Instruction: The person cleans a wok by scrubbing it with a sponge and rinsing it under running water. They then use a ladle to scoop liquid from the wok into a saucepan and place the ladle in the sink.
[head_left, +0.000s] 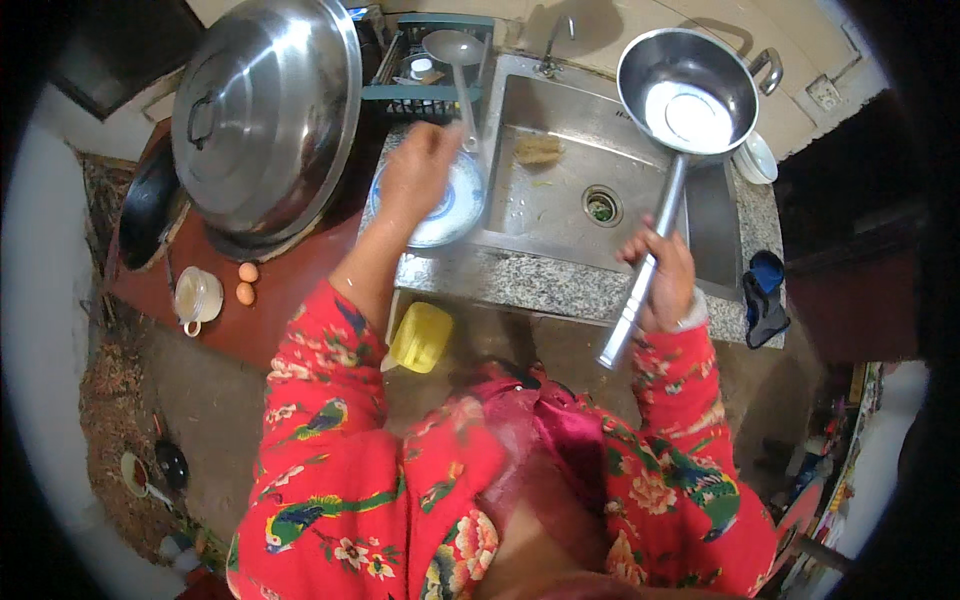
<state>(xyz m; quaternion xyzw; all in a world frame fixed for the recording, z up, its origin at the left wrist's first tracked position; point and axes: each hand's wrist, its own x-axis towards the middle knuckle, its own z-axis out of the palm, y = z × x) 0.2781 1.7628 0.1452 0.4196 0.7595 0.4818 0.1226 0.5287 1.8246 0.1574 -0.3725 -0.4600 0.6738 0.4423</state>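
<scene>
My right hand grips the long metal handle of a deep stainless steel pan, which is held over the right side of the sink. The pan's inside faces up, and a small loop handle is on its far side. Blurred, my left hand is above a white and blue plate on the granite counter. Right by its fingers is the handle of a metal ladle, whose bowl is at the dish rack. Whether those fingers hold the ladle cannot be told.
The steel sink has a yellowish scrubber, a drain with green scraps, and a faucet. A large domed metal lid leans at left beside two eggs and a jar. White bowls stand at the right.
</scene>
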